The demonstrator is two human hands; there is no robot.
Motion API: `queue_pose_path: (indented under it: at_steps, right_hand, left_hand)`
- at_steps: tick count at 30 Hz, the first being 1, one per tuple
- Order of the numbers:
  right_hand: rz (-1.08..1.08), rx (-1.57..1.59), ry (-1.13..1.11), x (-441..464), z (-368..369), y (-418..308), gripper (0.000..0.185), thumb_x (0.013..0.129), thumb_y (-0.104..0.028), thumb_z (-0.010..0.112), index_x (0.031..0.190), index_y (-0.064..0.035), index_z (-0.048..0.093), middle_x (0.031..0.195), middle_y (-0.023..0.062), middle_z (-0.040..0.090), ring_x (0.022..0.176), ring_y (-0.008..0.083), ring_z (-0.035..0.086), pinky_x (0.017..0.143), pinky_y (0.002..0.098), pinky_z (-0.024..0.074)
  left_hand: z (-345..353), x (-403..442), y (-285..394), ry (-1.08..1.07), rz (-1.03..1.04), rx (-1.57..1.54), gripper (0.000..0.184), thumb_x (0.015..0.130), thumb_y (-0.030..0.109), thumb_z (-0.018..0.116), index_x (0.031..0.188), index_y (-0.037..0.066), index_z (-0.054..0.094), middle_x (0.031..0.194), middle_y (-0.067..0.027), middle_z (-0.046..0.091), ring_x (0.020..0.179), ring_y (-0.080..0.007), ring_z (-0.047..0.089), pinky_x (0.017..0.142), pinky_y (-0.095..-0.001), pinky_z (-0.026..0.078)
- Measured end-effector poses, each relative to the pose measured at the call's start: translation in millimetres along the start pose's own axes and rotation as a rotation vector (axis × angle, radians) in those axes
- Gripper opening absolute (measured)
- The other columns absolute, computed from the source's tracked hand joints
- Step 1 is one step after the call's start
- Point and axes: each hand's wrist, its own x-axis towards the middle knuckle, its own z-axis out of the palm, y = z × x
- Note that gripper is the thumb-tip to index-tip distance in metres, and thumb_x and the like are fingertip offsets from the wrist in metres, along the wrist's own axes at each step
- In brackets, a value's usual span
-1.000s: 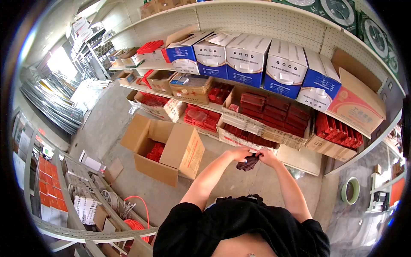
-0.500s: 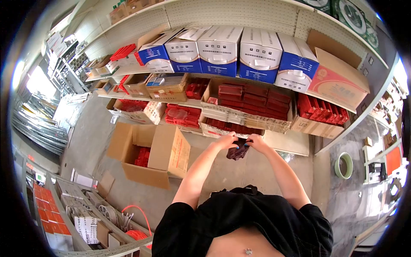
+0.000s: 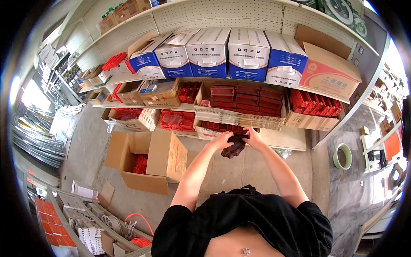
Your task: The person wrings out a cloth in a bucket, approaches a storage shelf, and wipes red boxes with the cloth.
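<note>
A crumpled dark maroon cloth (image 3: 233, 147) hangs between my two hands, in front of the lowest shelf. My left hand (image 3: 223, 140) grips its left upper edge with the fingers closed. On the other side my right hand (image 3: 253, 138) pinches its right upper edge. The cloth's folds hide whether it is a rag or some sewn piece. Just beyond my hands stands a low carton of red plastic parts (image 3: 220, 127). Above that, a wide torn-edged carton (image 3: 239, 116) holds rows of dark red plastic boxes (image 3: 246, 98).
An open cardboard box (image 3: 168, 156) with red pieces inside sits on the floor to the left. Blue-and-white cartons (image 3: 208, 51) line the upper shelf. A carton of red parts (image 3: 314, 103) is at right. A green round pot (image 3: 342, 156) stands on the floor farther right.
The view has shifted slightly. My hands have drawn a bit farther apart, and the cloth now hangs more spread out between them.
</note>
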Motion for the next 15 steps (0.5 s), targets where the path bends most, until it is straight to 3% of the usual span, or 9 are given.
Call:
queue_pose_path:
  at_steps: [3, 4, 6, 7, 8, 9, 10, 13, 15]
  right_hand:
    - [-0.027, -0.178, -0.073, 3, -2, 6, 0.030, 0.076, -0.018, 0.070, 0.101, -0.0052, 0.060, 0.089, 0.0094, 0.058, 0.082, 0.0215, 0.057, 0.071, 0.0349, 0.0470]
    - [0.119, -0.132, -0.185, 5, -5, 9, 0.045, 0.080, -0.025, 0.067, 0.118, -0.0059, 0.053, 0.103, 0.0086, 0.060, 0.092, 0.0208, 0.057, 0.081, 0.0338, 0.0455]
    - [0.280, 0.432, -0.101, 4, -1, 25, 0.061, 0.080, -0.036, 0.066, 0.129, -0.0046, 0.045, 0.121, 0.0112, 0.052, 0.108, 0.0238, 0.051, 0.090, 0.0371, 0.0409]
    - [0.357, 0.715, -0.056, 6, 5, 40, 0.070, 0.080, -0.041, 0.066, 0.134, -0.0040, 0.041, 0.130, 0.0125, 0.048, 0.116, 0.0253, 0.048, 0.095, 0.0387, 0.0386]
    - [0.381, 0.922, -0.021, 8, 12, 53, 0.052, 0.087, -0.031, 0.059, 0.128, -0.0023, 0.045, 0.121, 0.0028, 0.056, 0.111, 0.0180, 0.051, 0.100, 0.0314, 0.0336]
    - [0.365, 0.940, -0.078, 4, 12, 54, 0.051, 0.088, -0.031, 0.058, 0.128, -0.0031, 0.045, 0.121, 0.0028, 0.056, 0.110, 0.0172, 0.051, 0.100, 0.0314, 0.0341]
    - [0.349, 0.958, -0.136, -1, 10, 53, 0.049, 0.088, -0.030, 0.058, 0.128, -0.0038, 0.046, 0.121, 0.0028, 0.056, 0.110, 0.0165, 0.051, 0.099, 0.0314, 0.0345]
    - [0.309, 0.925, -0.230, -9, 9, 45, 0.044, 0.088, -0.024, 0.058, 0.127, -0.0054, 0.048, 0.120, 0.0023, 0.056, 0.109, 0.0137, 0.051, 0.097, 0.0300, 0.0360]
    - [0.228, 0.840, -0.215, -11, 10, 35, 0.041, 0.088, -0.020, 0.058, 0.125, -0.0050, 0.048, 0.119, 0.0026, 0.056, 0.109, 0.0140, 0.051, 0.096, 0.0292, 0.0368]
  left_hand:
    - [4, 4, -1, -0.032, -0.105, -0.145, 0.055, 0.079, 0.016, 0.067, 0.128, 0.008, 0.042, 0.132, -0.0152, 0.043, 0.123, -0.0303, 0.042, 0.100, -0.0407, 0.037]
    - [8, 5, 1, 0.088, 0.004, -0.208, 0.057, 0.078, 0.012, 0.066, 0.129, 0.008, 0.041, 0.129, -0.0147, 0.046, 0.121, -0.0306, 0.045, 0.098, -0.0408, 0.039]
    - [16, 8, 6, 0.329, 0.223, -0.334, 0.063, 0.074, 0.004, 0.065, 0.130, 0.008, 0.037, 0.123, -0.0139, 0.052, 0.116, -0.0312, 0.050, 0.094, -0.0411, 0.042]
    - [15, 10, 12, 0.386, 0.180, -0.385, 0.067, 0.074, 0.002, 0.065, 0.134, 0.009, 0.035, 0.124, -0.0129, 0.052, 0.116, -0.0289, 0.050, 0.095, -0.0400, 0.041]
    - [12, 10, 22, 0.444, 0.136, -0.437, 0.071, 0.075, 0.000, 0.064, 0.137, 0.010, 0.032, 0.126, -0.0120, 0.052, 0.116, -0.0266, 0.050, 0.096, -0.0389, 0.041]
    - [5, 7, 34, 0.503, 0.090, -0.489, 0.075, 0.075, -0.001, 0.064, 0.140, 0.011, 0.029, 0.127, -0.0110, 0.051, 0.117, -0.0243, 0.050, 0.096, -0.0378, 0.041]
    - [-10, 0, 48, 0.344, -0.016, -0.848, 0.079, 0.078, -0.001, 0.064, 0.144, 0.013, 0.024, 0.123, -0.0123, 0.052, 0.111, -0.0202, 0.052, 0.093, -0.0348, 0.042]
    - [-11, 8, 36, 0.242, -0.247, -1.380, 0.076, 0.081, 0.006, 0.065, 0.144, 0.017, 0.025, 0.139, -0.0141, 0.032, 0.126, -0.0253, 0.036, 0.103, -0.0392, 0.032]
    - [-6, 5, 35, 0.340, -0.287, -1.376, 0.076, 0.081, 0.010, 0.066, 0.144, 0.015, 0.024, 0.138, -0.0170, 0.032, 0.123, -0.0268, 0.038, 0.103, -0.0393, 0.032]
